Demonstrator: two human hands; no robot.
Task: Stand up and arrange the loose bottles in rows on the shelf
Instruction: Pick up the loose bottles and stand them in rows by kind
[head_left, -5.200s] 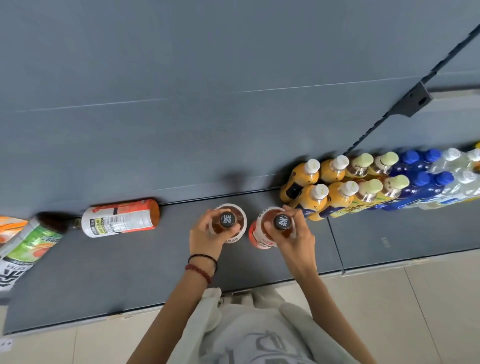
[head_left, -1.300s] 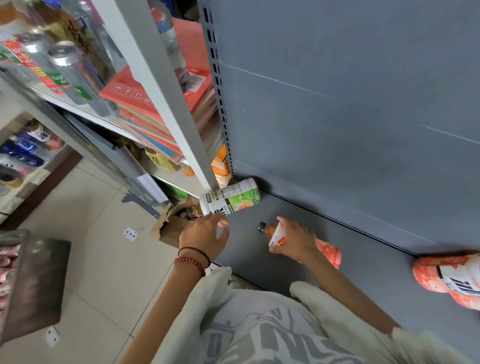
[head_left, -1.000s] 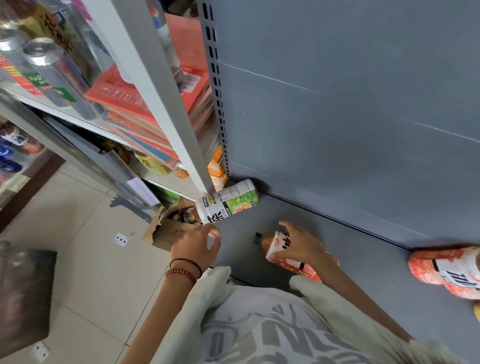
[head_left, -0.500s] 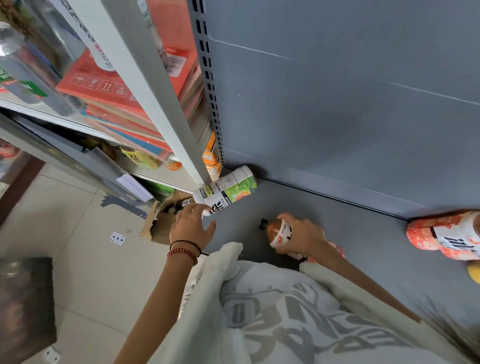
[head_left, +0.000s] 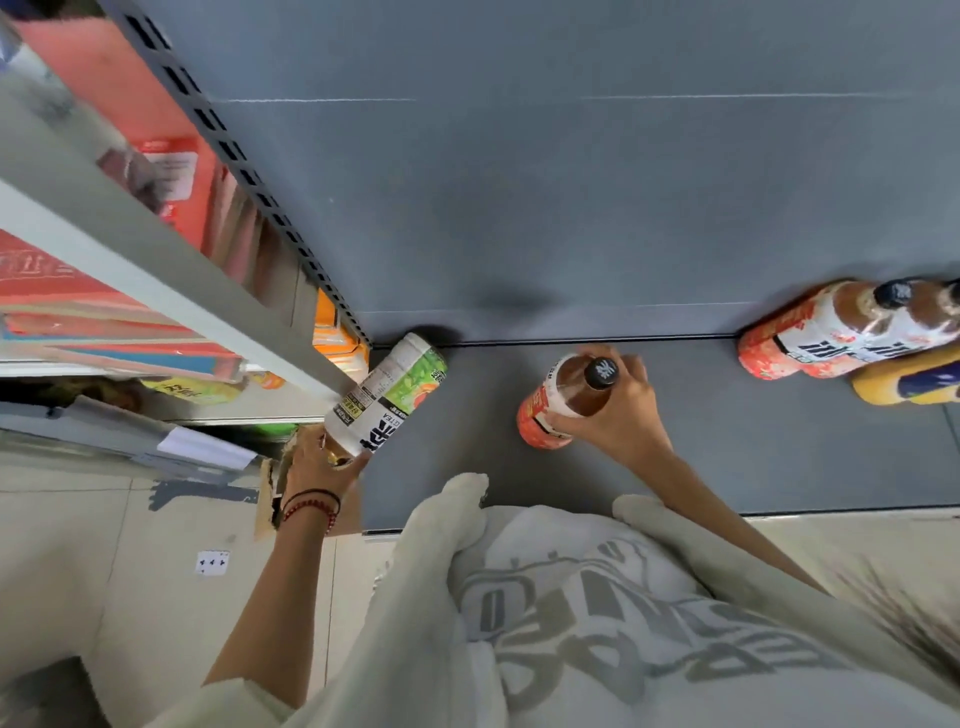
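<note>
On the grey shelf (head_left: 727, 441), left grip (head_left: 317, 462) clasps the green-label bottle (head_left: 387, 395), right grip (head_left: 618, 415) clasps the red-label bottle (head_left: 561, 405)

On the shelf (head_left: 727, 447), the lying bottle (head_left: 387, 395) sits at the far left end, base toward the back panel (head_left: 571, 208), its neck gripped by the left hand (head_left: 317, 462) at the front edge. To its right, mid-shelf, the right hand (head_left: 621, 415) holds the middle bottle (head_left: 558, 405). Well right of that, the standing bottles (head_left: 841, 338) are grouped close to the back panel.
</note>
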